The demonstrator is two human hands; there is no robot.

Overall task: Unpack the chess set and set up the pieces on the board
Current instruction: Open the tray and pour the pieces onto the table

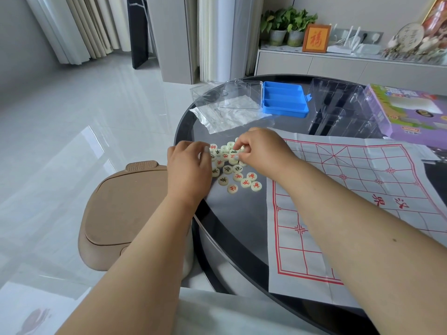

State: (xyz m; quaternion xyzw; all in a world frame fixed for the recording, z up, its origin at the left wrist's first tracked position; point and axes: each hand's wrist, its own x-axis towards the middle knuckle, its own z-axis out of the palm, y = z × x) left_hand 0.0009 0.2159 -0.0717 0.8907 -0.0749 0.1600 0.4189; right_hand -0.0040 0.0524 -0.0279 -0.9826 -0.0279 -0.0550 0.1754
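Pieces heaped on the dark table at the board's nine o'clock — right hand pinches one disc at the heap's twelve o'clock edge, nearer the board; left hand, fingers curled, touches the heap's nine o'clock side.

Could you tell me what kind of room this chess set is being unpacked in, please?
Most likely a home living room: a round dark glass table on glossy pale floor tiles, a low grey sideboard carrying green potted plants and a framed red-character picture.
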